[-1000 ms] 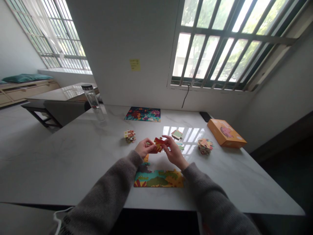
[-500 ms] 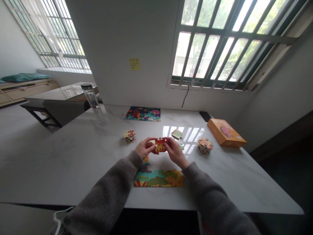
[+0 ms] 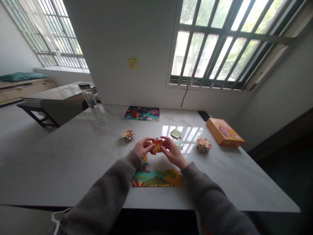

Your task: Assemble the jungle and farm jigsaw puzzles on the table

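Observation:
Between both hands is a red and orange puzzle piece, raised over the table. My left hand pinches its left edge, and my right hand grips the right side. Below them lies a partly joined jigsaw puzzle with green, turquoise and yellow parts; an orange piece at its upper left is partly covered by my left hand. Loose greenish pieces lie beyond my right hand. One stack of puzzle pieces stands to the left, another stack to the right.
A dark colourful puzzle picture lies near the wall. An orange box and a black phone are at the back right. A glass bottle stands at the table's back left. The white table has its front edge near my forearms.
Both hands still hold the piece, with my right fingers shifted slightly on it. The whole view has moved a little, so things appear slightly further left.

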The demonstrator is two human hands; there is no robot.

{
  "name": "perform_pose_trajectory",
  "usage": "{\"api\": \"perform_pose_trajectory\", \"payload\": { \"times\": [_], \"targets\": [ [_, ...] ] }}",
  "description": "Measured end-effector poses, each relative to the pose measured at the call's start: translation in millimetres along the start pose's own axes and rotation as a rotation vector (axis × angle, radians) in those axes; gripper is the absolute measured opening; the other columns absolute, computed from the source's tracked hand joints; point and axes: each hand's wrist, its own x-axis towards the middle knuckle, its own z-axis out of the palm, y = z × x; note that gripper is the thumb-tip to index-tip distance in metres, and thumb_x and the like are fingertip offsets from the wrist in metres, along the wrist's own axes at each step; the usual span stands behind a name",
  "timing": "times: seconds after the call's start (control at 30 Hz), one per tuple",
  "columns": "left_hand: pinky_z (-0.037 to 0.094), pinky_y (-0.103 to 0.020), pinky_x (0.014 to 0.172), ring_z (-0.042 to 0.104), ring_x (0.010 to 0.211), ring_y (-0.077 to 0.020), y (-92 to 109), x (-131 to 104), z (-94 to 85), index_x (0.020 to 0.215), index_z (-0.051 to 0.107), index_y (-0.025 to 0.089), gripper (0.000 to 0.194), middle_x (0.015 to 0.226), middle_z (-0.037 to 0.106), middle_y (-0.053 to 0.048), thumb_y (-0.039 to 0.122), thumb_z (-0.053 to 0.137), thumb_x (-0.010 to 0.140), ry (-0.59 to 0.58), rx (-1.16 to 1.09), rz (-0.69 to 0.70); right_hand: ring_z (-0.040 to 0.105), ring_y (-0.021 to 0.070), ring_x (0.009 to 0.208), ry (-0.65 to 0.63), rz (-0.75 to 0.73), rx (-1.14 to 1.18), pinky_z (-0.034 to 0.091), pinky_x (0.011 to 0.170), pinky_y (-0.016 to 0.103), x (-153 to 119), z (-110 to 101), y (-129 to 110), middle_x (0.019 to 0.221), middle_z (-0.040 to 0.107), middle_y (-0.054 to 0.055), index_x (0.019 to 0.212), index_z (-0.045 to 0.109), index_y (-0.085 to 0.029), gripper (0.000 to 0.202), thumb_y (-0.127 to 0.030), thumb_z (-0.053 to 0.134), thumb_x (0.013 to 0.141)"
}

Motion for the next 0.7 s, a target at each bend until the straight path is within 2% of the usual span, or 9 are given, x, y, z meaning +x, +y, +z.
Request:
{"api": "perform_pose_trajectory", "payload": {
  "times": [0.1, 0.2, 0.27, 0.33, 0.57, 0.7],
  "targets": [
    [0.058, -0.032, 0.057, 0.071, 0.055, -0.0208, 0, 0, 0.0, 0.116, 0.057, 0.009, 0.064, 0.068, 0.073, -0.005, 0.052, 0.081, 0.074, 0.011, -0.013, 0.006, 0.063, 0.0219, 0.106, -0.054, -0.129, -0.199, 0.059, 0.082, 0.037, -2, -7, -5, 0.126, 0.058, 0.012, 0.138, 0.048, -0.024, 0.051, -0.027, 0.065, 0.09],
    [0.058, -0.031, 0.056, 0.071, 0.054, -0.0203, 0, 0, -0.4, 0.114, 0.058, 0.009, 0.065, 0.066, 0.072, -0.004, 0.052, 0.082, 0.073, 0.02, -0.011, -0.014, 0.053, 0.0272, 0.128, -0.092, -0.248, -0.358, 0.051, 0.103, 0.046, -2, -14, -6, 0.138, 0.053, 0.013, 0.142, 0.047, -0.027, 0.058, -0.026, 0.07, 0.088],
    [0.058, -0.031, 0.056, 0.071, 0.054, -0.0205, -2, 0, -1.3, 0.114, 0.059, 0.008, 0.065, 0.066, 0.072, -0.004, 0.052, 0.083, 0.072, 0.009, -0.006, -0.031, 0.054, 0.0267, 0.127, -0.122, -0.278, -0.396, 0.049, 0.106, 0.047, -2, -18, -5, 0.136, 0.056, 0.012, 0.141, 0.048, -0.027, 0.057, -0.027, 0.07, 0.089],
    [0.058, -0.031, 0.056, 0.071, 0.054, -0.0207, -3, 0, -2.7, 0.115, 0.059, 0.009, 0.064, 0.068, 0.073, -0.005, 0.052, 0.082, 0.073, -0.004, -0.005, -0.043, 0.058, 0.0265, 0.121, -0.135, -0.288, -0.419, 0.052, 0.102, 0.046, -2, -20, -4, 0.132, 0.06, 0.012, 0.141, 0.049, -0.028, 0.057, -0.029, 0.071, 0.089],
    [0.06, -0.034, 0.06, 0.072, 0.057, -0.0214, -3, 0, -4.6, 0.127, 0.057, 0.007, 0.071, 0.074, 0.074, -0.008, 0.052, 0.079, 0.077, -0.005, -0.005, -0.052, 0.063, 0.0281, 0.112, -0.061, -0.328, -0.512, 0.053, 0.095, 0.047, -4, -21, -8, 0.126, 0.066, 0.012, 0.142, 0.047, -0.027, 0.058, -0.034, 0.071, 0.09],
    [0.061, -0.038, 0.074, 0.074, 0.071, -0.0217, 1, -4, -2.9, 0.142, 0.047, 0.01, 0.078, 0.085, 0.073, -0.008, 0.044, 0.078, 0.079, -0.069, -0.004, 0.006, 0.065, 0.0277, 0.107, -0.029, -0.34, -0.548, 0.053, 0.094, 0.047, -4, -25, -10, 0.127, 0.066, 0.012, 0.143, 0.047, -0.026, 0.059, -0.035, 0.071, 0.089]
  ]
}}
